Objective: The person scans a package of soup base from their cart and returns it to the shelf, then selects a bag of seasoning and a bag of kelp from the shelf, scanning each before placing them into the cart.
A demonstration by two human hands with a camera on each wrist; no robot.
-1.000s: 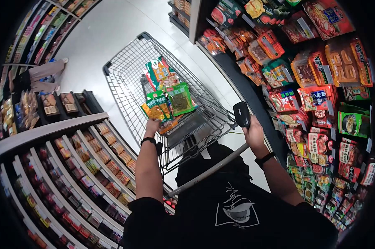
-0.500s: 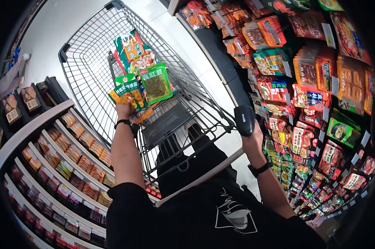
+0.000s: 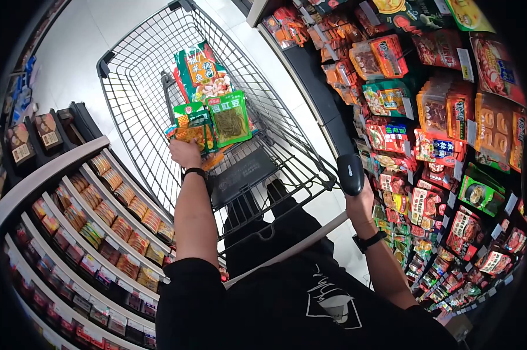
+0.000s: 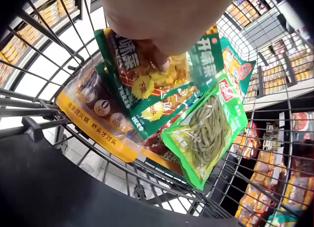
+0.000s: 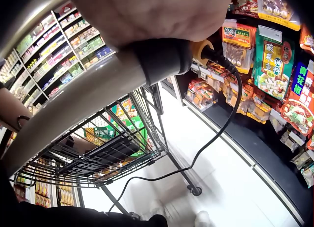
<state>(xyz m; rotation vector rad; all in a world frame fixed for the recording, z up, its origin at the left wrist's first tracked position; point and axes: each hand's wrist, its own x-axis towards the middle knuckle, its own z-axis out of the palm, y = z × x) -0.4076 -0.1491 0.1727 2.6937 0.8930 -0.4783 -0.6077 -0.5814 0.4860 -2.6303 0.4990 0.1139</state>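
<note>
Currently the left grip (image 3: 186,154) clasps a packet (image 4: 144,89), the right grip (image 3: 361,202) a cart handle (image 5: 93,87).

The left arm (image 3: 197,227) is extending forward, the left hand (image 3: 186,154) turning its back upward and pinching with its fingers. The right arm (image 3: 392,274) is angling forward and inward from its elbow; the right hand (image 3: 360,201) is gripping, lying nearer the body than the left.
</note>
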